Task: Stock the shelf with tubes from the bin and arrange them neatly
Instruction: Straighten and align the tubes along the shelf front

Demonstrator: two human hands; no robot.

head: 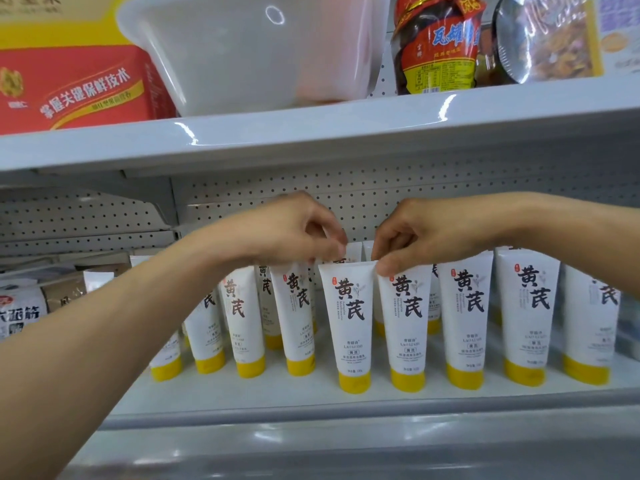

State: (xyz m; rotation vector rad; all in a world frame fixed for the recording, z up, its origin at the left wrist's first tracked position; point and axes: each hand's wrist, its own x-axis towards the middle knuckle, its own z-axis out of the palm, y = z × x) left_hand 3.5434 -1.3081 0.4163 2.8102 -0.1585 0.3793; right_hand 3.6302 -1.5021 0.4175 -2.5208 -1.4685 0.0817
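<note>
On the upper shelf [311, 129] a red box [79, 88] sits beside the white bin [252, 53]. Below, a row of white tubes [464, 317] stands on the shelf [277, 393]. The left hand [298, 230] reaches in with fingers curled at the crimped tops; blur hides what, if anything, it pinches. Between the two hands, front and centre, stands the tube [349, 323], with its long axis upright, its yellow cap [354, 382] down on the shelf, its flat crimp up and its label facing outward. The right hand [415, 233] appears to pinch the tube's top right corner between thumb and fingers, just beside the next tube in the row. The likely hazard is that each tube balances on a narrow cap close to its neighbours. A sideways tug at the crimp could tip this one into the row and fell several, or turn its label off square.
</note>
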